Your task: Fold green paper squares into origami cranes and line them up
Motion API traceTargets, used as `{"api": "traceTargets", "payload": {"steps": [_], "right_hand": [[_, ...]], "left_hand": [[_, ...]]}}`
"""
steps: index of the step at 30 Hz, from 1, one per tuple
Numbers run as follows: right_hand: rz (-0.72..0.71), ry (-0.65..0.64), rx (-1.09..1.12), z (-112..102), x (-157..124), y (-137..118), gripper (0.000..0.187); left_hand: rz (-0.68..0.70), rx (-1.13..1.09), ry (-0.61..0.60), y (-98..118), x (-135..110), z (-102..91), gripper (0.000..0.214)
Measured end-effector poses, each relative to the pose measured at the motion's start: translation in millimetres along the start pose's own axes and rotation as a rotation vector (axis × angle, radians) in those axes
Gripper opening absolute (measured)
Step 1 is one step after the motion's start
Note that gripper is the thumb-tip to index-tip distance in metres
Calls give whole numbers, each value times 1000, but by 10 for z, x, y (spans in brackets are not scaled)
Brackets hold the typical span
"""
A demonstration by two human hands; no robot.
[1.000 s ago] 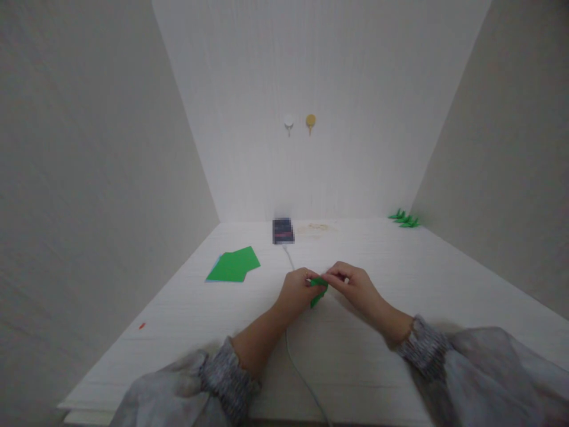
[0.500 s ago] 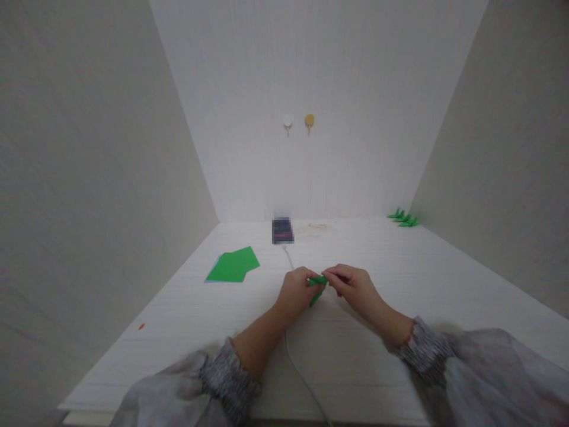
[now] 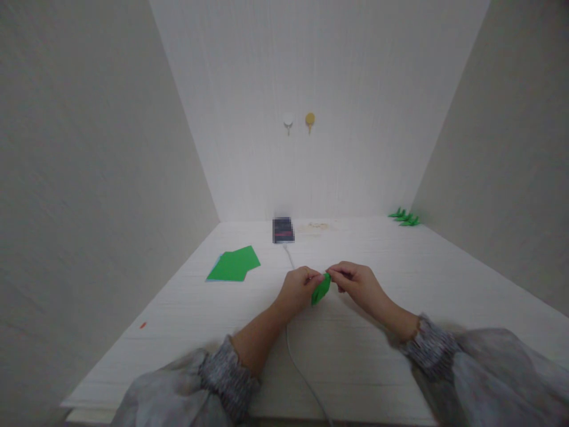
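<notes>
My left hand (image 3: 297,291) and my right hand (image 3: 358,285) meet over the middle of the white table (image 3: 400,284). Both pinch a small folded piece of green paper (image 3: 320,289) at its upper end. The paper hangs between the fingertips, slanting down to the left, just above the table top. Both hands have their fingers curled closed around the paper's top edge.
A stack of flat green paper sheets (image 3: 234,265) lies to the left. A dark phone (image 3: 283,230) stands at the back with a white cable (image 3: 302,373) running toward me. Several folded green paper figures (image 3: 404,217) sit in the far right corner. Two wall hooks (image 3: 299,121) hang above.
The green paper has turned from lying low under my fingers to a broader face hanging between both pinches. My right hand has shifted slightly right and up.
</notes>
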State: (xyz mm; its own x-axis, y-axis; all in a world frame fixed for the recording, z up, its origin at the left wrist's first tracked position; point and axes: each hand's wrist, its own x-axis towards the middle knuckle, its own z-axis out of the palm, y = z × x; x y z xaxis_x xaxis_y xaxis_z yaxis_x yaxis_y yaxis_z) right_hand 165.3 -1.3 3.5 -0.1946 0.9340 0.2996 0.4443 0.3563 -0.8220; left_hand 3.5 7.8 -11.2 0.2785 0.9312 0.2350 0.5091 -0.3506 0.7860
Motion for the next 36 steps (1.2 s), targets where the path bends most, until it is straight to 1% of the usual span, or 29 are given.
{"api": "traceTargets", "payload": {"steps": [6,10,13,16,22,27,31,36], "right_hand": [[6,-18,-9,-30,6,-31,21],[53,-57,53,-56,15,-93,25],[70,-52,126,-67,24,-97,30],[60,-42,147,-76,30,-74,29],[0,-107,99,-92,26,-48,26],[-14,-105,112,-95,26,-29,24],[1,-94,144,-91,22,-31,23],[22,-73,137,-70,10,-67,25]], "left_hand": [[-11,-52,21,-63,8,13,31],[-34,-86,25,-91,-4,-9,31],[-64,-123,19,-93,-23,-29,30],[-87,-192,7,-79,-39,-38,30],[-128,-279,11,-49,-49,-31,28],[-111,-311,-16,-43,-55,-37,26],[-92,-341,-40,-49,-60,-35,27],[-65,-299,-48,-32,-61,-27,26]]}}
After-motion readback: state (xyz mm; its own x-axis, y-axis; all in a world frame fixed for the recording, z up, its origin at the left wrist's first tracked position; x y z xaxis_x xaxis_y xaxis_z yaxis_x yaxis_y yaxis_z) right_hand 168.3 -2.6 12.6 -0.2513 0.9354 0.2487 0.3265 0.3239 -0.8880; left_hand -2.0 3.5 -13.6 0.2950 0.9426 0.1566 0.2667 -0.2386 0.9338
